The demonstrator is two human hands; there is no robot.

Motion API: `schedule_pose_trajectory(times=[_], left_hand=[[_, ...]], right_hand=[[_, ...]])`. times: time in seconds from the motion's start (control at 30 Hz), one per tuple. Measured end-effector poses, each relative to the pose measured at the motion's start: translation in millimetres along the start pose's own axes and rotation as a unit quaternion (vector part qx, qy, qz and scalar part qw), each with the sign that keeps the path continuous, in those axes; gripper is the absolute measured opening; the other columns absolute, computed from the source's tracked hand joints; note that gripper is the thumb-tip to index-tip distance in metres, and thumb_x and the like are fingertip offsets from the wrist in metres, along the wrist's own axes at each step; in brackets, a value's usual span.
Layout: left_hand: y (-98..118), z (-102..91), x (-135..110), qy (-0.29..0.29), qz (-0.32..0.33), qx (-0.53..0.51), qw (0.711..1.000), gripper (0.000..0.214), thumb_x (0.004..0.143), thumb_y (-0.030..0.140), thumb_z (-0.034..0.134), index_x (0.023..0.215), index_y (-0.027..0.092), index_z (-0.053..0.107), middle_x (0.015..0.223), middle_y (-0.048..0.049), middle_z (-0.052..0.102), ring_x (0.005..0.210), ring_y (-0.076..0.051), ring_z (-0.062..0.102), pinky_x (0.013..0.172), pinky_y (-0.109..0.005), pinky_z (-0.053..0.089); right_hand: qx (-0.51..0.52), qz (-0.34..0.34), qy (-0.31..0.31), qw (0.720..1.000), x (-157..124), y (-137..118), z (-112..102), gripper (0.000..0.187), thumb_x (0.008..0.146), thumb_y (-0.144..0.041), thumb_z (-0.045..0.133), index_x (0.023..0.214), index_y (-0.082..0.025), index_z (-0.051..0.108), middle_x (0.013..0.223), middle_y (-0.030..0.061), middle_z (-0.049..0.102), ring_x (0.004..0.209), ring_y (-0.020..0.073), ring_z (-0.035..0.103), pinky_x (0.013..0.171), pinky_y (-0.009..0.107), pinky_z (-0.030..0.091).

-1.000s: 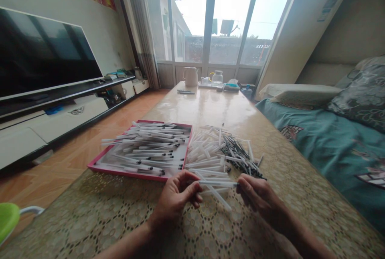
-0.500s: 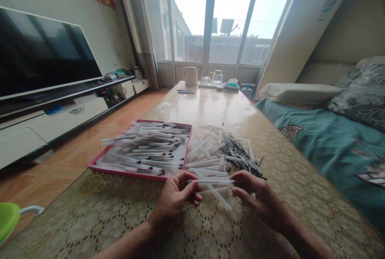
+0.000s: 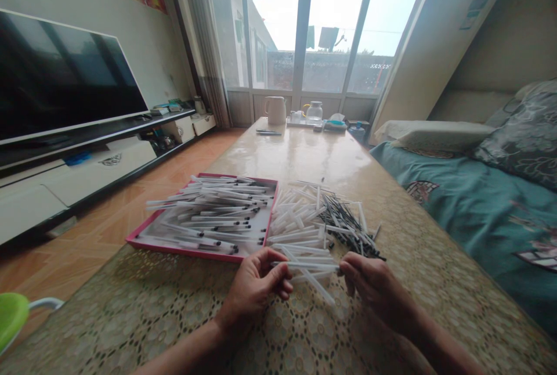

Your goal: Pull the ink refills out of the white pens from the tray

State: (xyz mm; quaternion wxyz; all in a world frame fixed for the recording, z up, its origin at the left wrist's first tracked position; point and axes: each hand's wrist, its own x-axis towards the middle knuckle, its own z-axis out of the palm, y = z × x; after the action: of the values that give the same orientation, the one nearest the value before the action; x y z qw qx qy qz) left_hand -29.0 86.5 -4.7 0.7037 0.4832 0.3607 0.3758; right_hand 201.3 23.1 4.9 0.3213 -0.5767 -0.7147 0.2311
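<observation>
A translucent white pen barrel (image 3: 311, 267) lies level between my two hands. My left hand (image 3: 263, 276) pinches its left end between thumb and fingers. At its right end, where a small dark tip shows, my right hand (image 3: 369, 276) has its fingers closed; they partly hide that end. Just behind my hands lies a heap of loose white barrels (image 3: 296, 221), a few reaching under the held one. To its right is a pile of thin dark pen refills (image 3: 348, 224). A pink-rimmed tray (image 3: 174, 252) on the left holds many white pens (image 3: 217, 206) with black ends.
A patterned cover lies over the long table (image 3: 183, 317). At its far end stand a beige jug (image 3: 275, 110), a glass pitcher (image 3: 314, 111) and a tissue pack (image 3: 335, 123). A teal-covered sofa (image 3: 470, 212) is on the right, a green seat (image 3: 12, 317) at lower left.
My right hand's fingers have closed in on the barrel's right end, the thumb no longer spread below. That end sits slightly lower. My left hand has barely moved.
</observation>
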Motion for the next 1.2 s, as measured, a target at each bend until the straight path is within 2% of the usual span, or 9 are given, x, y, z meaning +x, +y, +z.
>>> schedule_pose_trajectory(times=[0.17,0.33,0.43,0.5,0.63,0.8,0.93,1.1,1.2], left_hand=[[-0.1,0.4,-1.0,0.005,0.001,0.001,1.000,0.029,0.068,0.032,0.071,0.079,0.012,0.055,0.060,-0.0002,0.064,0.047,-0.011,0.059,0.043,-0.020,0.047],[-0.2,-0.2,1.5,0.001,0.000,0.003,1.000,0.028,0.068,0.032,0.071,0.079,0.012,0.055,0.058,0.0009,0.062,0.046,-0.010,0.059,0.044,-0.020,0.047],[-1.4,-1.3,2.0,-0.002,0.002,0.005,1.000,0.027,0.069,0.032,0.071,0.079,0.012,0.055,0.059,0.0004,0.063,0.047,-0.011,0.059,0.044,-0.021,0.048],[-2.1,-1.7,1.4,-0.001,0.004,0.007,1.000,0.026,0.069,0.031,0.070,0.079,0.012,0.055,0.061,0.0001,0.063,0.049,-0.011,0.060,0.045,-0.021,0.048],[-1.7,-1.4,0.6,-0.004,-0.002,0.005,1.000,0.027,0.069,0.032,0.070,0.078,0.012,0.055,0.059,0.0003,0.062,0.047,-0.010,0.059,0.045,-0.020,0.047],[-0.5,-0.5,1.3,0.002,-0.004,-0.001,1.000,0.029,0.067,0.033,0.072,0.078,0.012,0.055,0.058,0.0005,0.063,0.046,-0.011,0.059,0.044,-0.021,0.047],[0.6,0.7,-0.1,0.006,0.001,0.001,1.000,0.028,0.067,0.033,0.072,0.078,0.012,0.055,0.059,0.0000,0.063,0.047,-0.011,0.059,0.044,-0.021,0.047],[1.1,1.0,-0.1,0.004,-0.001,0.003,1.000,0.029,0.067,0.034,0.072,0.077,0.012,0.056,0.059,0.0002,0.063,0.047,-0.011,0.059,0.044,-0.021,0.047],[0.2,0.1,0.7,-0.001,-0.002,0.001,1.000,0.028,0.068,0.033,0.071,0.079,0.012,0.055,0.058,0.0003,0.063,0.046,-0.010,0.059,0.044,-0.020,0.047]], right_hand=[[0.034,0.022,-0.004,0.999,0.8,2.1,0.4,0.016,0.088,-0.033,0.045,0.094,-0.018,0.051,0.061,-0.0040,0.054,0.055,0.0116,0.052,0.054,0.020,0.039],[-0.002,0.008,-0.008,1.000,1.6,3.2,1.0,0.034,0.093,-0.033,0.034,0.066,-0.019,0.049,0.055,-0.0028,0.053,0.053,0.0111,0.051,0.056,0.021,0.038],[0.009,0.020,-0.008,1.000,1.5,2.2,0.9,0.017,0.090,-0.033,0.042,0.086,-0.019,0.051,0.057,-0.0049,0.051,0.052,0.0110,0.049,0.052,0.020,0.037],[0.011,0.025,-0.016,0.999,0.8,2.1,0.9,0.017,0.089,-0.034,0.043,0.092,-0.019,0.051,0.056,-0.0054,0.051,0.051,0.0110,0.048,0.050,0.020,0.037],[-0.008,0.008,-0.024,1.000,-0.8,3.9,1.5,0.032,0.093,-0.035,0.034,0.070,-0.019,0.050,0.053,-0.0036,0.052,0.049,0.0106,0.050,0.053,0.021,0.038],[0.001,0.023,-0.020,1.000,-0.7,4.1,1.7,0.019,0.089,-0.035,0.042,0.091,-0.019,0.051,0.055,-0.0050,0.053,0.049,0.0111,0.051,0.050,0.020,0.038],[-0.008,0.016,-0.027,0.999,-0.5,2.9,1.6,0.032,0.093,-0.036,0.032,0.073,-0.019,0.052,0.051,-0.0037,0.053,0.048,0.0107,0.051,0.052,0.021,0.039],[0.004,0.019,-0.020,1.000,-0.8,2.6,2.2,0.023,0.089,-0.037,0.041,0.092,-0.018,0.053,0.053,-0.0056,0.052,0.047,0.0105,0.049,0.048,0.020,0.036],[-0.003,0.022,-0.024,0.999,-0.7,3.9,2.4,0.033,0.092,-0.038,0.032,0.078,-0.018,0.054,0.049,-0.0049,0.051,0.045,0.0102,0.049,0.049,0.020,0.037]])
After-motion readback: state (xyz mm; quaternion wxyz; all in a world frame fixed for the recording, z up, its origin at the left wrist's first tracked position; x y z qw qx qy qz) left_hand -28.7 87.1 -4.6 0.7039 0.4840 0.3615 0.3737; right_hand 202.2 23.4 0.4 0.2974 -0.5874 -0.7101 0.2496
